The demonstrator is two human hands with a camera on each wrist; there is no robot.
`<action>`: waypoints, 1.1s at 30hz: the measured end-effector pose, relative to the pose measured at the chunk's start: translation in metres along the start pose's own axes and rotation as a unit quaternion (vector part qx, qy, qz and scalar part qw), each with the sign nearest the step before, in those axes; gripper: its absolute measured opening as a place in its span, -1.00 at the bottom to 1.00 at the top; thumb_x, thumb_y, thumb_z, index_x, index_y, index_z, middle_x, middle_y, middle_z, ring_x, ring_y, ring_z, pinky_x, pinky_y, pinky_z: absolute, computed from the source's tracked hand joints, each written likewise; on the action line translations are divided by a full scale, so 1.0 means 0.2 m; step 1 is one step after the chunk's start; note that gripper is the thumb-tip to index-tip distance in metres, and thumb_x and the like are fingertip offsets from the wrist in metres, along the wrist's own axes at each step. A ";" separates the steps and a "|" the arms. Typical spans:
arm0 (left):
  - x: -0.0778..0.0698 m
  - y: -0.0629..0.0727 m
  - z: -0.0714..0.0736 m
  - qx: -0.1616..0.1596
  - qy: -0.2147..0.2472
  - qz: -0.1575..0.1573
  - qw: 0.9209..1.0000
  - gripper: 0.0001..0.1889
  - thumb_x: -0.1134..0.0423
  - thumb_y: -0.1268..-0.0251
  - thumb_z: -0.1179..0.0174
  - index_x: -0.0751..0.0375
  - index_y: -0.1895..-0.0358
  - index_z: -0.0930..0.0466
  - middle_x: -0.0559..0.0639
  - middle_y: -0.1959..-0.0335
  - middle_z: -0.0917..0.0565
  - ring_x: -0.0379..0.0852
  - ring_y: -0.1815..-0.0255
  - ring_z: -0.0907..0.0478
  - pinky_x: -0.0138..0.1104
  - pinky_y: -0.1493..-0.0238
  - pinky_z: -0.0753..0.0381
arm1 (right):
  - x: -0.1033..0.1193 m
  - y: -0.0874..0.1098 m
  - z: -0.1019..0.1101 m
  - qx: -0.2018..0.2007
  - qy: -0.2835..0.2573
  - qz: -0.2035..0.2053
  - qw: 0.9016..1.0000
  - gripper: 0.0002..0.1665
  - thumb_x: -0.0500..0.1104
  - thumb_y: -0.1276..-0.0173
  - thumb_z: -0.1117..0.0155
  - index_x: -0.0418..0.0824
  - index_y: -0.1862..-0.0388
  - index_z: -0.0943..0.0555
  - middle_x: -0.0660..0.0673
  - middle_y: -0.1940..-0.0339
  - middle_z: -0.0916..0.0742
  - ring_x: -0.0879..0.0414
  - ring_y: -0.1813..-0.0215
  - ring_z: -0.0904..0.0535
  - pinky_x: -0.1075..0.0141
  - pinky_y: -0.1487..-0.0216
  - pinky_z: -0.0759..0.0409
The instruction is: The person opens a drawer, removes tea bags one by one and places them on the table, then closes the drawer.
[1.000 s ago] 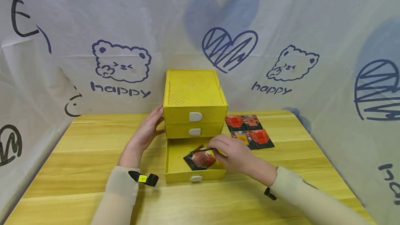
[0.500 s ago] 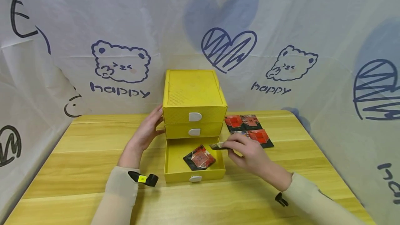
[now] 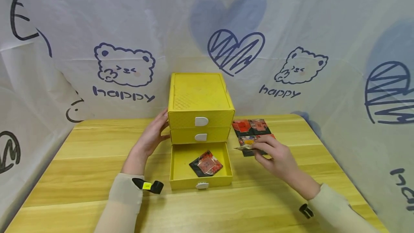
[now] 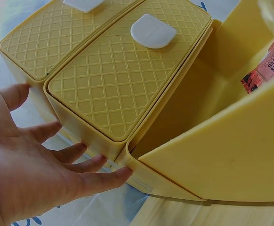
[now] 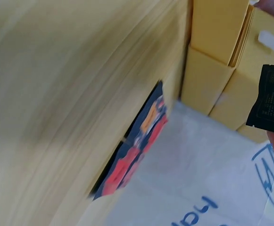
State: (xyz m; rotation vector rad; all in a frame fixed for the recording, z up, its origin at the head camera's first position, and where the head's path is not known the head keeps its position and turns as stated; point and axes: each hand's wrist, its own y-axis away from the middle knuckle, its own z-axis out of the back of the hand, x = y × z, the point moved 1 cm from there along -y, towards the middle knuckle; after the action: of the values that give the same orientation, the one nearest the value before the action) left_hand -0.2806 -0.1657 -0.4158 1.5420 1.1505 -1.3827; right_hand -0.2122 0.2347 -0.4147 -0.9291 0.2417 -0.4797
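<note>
A yellow drawer box [image 3: 201, 92] stands on the table, its bottom drawer [image 3: 181, 184] pulled out. My left hand [image 3: 148, 137] has its fingers spread against the box's left side; in the left wrist view the fingertips [image 4: 122, 174] touch the wall. Inside the drawer lies one black-and-red tea sachet [image 3: 207, 163]. To the right of the drawer, my right hand [image 3: 278, 157] pinches another tea sachet [image 3: 242, 147] above the table, seen nearly edge-on. The right wrist view shows this sachet's black, printed back [image 5: 272, 101].
Several tea sachets [image 3: 242, 127] lie in rows on the wooden table [image 3: 97, 161], right of the box and partly behind my right hand. A white printed cloth [image 3: 181, 17] hangs behind the table. The two upper drawers [image 3: 181, 136] are closed.
My right hand has lifted a tea sachet out of the open drawer and carried it right, to beside the sachets on the table. My left hand stays on the box's side.
</note>
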 end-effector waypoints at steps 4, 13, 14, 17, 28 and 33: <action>0.00 0.00 0.00 -0.001 0.002 0.001 1.000 -0.35 -0.05 -0.76 0.27 0.02 -0.73 0.14 0.11 -0.71 -0.01 0.16 -0.68 0.03 0.36 -0.51 -0.03 | -0.03 0.04 0.05 0.008 0.020 -0.010 1.000 -0.64 -0.02 -0.63 -0.15 -0.20 0.20 -0.77 -0.08 0.19 -0.75 0.06 0.22 -0.71 0.26 0.30 -0.69; 0.00 0.01 -0.01 -0.001 -0.003 0.000 1.000 -0.34 -0.07 -0.75 0.26 0.01 -0.73 0.14 0.11 -0.71 -0.01 0.17 -0.68 0.05 0.36 -0.51 -0.03 | -0.11 0.15 0.14 0.045 0.067 -0.046 0.996 -0.49 0.08 -0.69 0.00 -0.24 0.18 -0.73 -0.11 0.18 -0.79 -0.04 0.19 -0.75 0.15 0.26 -0.70; 0.00 0.01 -0.01 -0.002 -0.003 0.000 1.000 -0.34 -0.07 -0.75 0.26 0.01 -0.73 0.14 0.10 -0.71 -0.01 0.16 -0.68 0.04 0.36 -0.51 -0.03 | -0.11 0.16 0.15 0.048 0.074 -0.047 0.995 -0.47 0.10 -0.69 0.03 -0.24 0.18 -0.73 -0.11 0.18 -0.80 -0.05 0.18 -0.76 0.14 0.25 -0.70; 0.00 0.01 0.00 -0.005 -0.004 0.003 1.000 -0.34 -0.07 -0.75 0.26 0.01 -0.73 0.14 0.10 -0.71 -0.01 0.16 -0.68 0.04 0.36 -0.51 -0.03 | -0.13 0.19 0.17 0.057 0.087 -0.044 0.994 -0.44 0.12 -0.70 0.06 -0.23 0.20 -0.73 -0.12 0.15 -0.82 -0.06 0.16 -0.77 0.12 0.24 -0.70; 0.00 0.01 0.00 -0.005 -0.002 0.002 1.000 -0.35 -0.04 -0.76 0.29 0.02 -0.73 0.16 0.09 -0.72 0.01 0.16 -0.69 0.05 0.36 -0.51 -0.04 | -0.20 0.31 0.26 0.113 0.124 -0.037 0.985 -0.59 -0.45 0.16 -0.57 -0.25 0.26 -0.69 -0.11 0.20 -0.82 -0.04 0.22 -0.77 0.12 0.32 -0.72; 0.00 0.01 0.00 -0.002 -0.002 -0.001 1.000 -0.35 -0.05 -0.76 0.28 0.03 -0.73 0.16 0.10 -0.72 0.01 0.16 -0.69 0.06 0.36 -0.51 -0.03 | -0.21 0.36 0.26 0.163 0.136 -0.068 0.975 -0.48 -0.47 0.23 -0.67 -0.21 0.25 -0.66 -0.08 0.25 -0.82 -0.01 0.27 -0.77 0.13 0.37 -0.73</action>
State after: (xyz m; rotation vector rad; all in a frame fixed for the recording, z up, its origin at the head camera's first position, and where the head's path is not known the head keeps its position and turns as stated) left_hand -0.2791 -0.1653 -0.4151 1.5361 1.1525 -1.3832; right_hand -0.2066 0.3289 -0.4431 -0.5593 0.3387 -0.7506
